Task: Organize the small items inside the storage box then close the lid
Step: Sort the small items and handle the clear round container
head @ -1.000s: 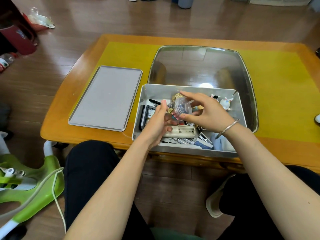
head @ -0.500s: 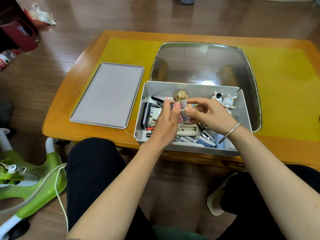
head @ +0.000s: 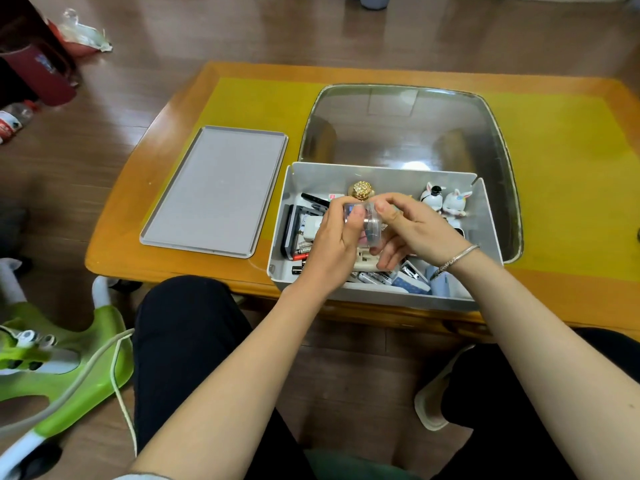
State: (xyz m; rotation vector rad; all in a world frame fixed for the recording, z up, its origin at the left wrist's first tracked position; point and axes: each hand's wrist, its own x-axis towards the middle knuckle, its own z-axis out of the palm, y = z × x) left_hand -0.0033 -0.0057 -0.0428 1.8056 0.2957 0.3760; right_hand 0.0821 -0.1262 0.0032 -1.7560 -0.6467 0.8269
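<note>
Both our left hand (head: 334, 245) and right hand (head: 415, 230) grasp a small clear container (head: 370, 225) above the open storage box (head: 485, 216), its long axis unclear.

Lid (head: 214, 190) lies left of box (head: 381, 294); 2 figurines (head: 445, 200) in box's back-right corner.

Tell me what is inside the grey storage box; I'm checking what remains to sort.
In the storage box: two rabbit figurines, a gold ornament, a black pen, a white charger, batteries. Both hands cover the middle.
</note>
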